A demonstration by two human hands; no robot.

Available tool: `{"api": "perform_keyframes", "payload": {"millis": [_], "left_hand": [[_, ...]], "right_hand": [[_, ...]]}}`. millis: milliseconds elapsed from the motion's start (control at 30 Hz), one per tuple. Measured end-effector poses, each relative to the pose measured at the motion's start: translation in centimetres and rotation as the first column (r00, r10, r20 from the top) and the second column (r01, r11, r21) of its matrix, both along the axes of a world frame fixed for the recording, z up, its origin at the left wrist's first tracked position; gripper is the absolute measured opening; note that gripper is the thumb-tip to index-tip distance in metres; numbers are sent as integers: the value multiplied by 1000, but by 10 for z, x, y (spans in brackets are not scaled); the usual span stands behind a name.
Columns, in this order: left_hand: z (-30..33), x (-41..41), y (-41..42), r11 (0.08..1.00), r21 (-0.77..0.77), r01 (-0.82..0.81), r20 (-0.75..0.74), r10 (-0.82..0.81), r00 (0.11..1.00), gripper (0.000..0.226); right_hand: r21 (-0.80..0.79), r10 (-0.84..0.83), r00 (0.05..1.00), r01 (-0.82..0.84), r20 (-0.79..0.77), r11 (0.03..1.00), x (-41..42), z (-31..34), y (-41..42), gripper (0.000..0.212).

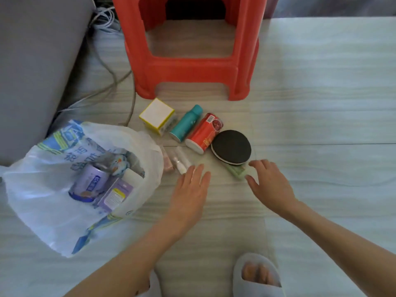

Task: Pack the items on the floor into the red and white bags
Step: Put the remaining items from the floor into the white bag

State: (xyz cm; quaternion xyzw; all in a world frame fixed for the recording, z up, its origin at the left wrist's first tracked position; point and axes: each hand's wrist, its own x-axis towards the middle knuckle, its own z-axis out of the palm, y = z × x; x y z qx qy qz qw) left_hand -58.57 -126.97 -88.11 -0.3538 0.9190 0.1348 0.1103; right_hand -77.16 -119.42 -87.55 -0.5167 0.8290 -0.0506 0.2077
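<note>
Hands, two, hover flat with fingers spread and hold nothing: the left hand (191, 189) just beside a small clear bottle (181, 160), the right hand (270, 181) over a pale green bar (235, 171). Beyond them lie one black disc (231, 146), one red can (204, 132), one teal bottle (186, 123) and one yellow box (157, 115). Left of them, one crinkled white bag (49, 189) gapes.

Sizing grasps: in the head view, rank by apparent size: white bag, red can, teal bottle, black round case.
1. white bag
2. black round case and red can, too alike to rank
3. teal bottle
</note>
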Motion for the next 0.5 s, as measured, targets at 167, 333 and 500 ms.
{"api": "perform_keyframes", "payload": {"millis": [167,333,500], "left_hand": [[-52,-5,-45,970,-155,187,282,-138,949,51],[-70,0,-61,943,-174,283,254,-235,938,35],[-70,10,-66,917,-253,308,161,-274,948,27]], "right_hand": [[50,120,988,-116,-93,992,-6,-40,-48,59],[100,179,974,-166,-136,981,-3,-60,-64,48],[111,223,961,-207,-163,972,-3,-61,-70,34]]}}
